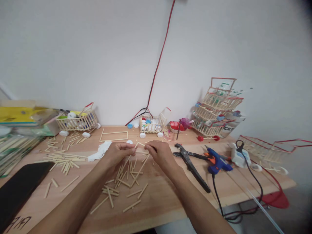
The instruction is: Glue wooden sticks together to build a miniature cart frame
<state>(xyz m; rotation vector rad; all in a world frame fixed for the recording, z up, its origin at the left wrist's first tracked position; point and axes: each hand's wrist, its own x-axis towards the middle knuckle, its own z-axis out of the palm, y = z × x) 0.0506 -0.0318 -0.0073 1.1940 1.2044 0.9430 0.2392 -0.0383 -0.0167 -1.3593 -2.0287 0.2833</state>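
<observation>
My left hand [119,153] is closed, thumb and fingers pinching a thin wooden stick [136,145] over the middle of the table. Facing it, my right hand [162,156] pinches the end of another wooden stick [141,143]. The two sticks meet at an angle between my fingertips; whether they are joined I cannot tell. Below the hands lies a loose pile of short wooden sticks [124,182], with more sticks [64,159] heaped to the left. A crumpled white tissue [100,151] rests beside my left hand.
Rightward lie black pliers [192,167] and a blue glue gun [218,162] with its cord. Along the wall stand miniature stick carts [77,122], [152,126] and a stack of carts [214,113]. A flat stick rectangle [114,132] lies behind; a black phone-like slab [24,188] sits left.
</observation>
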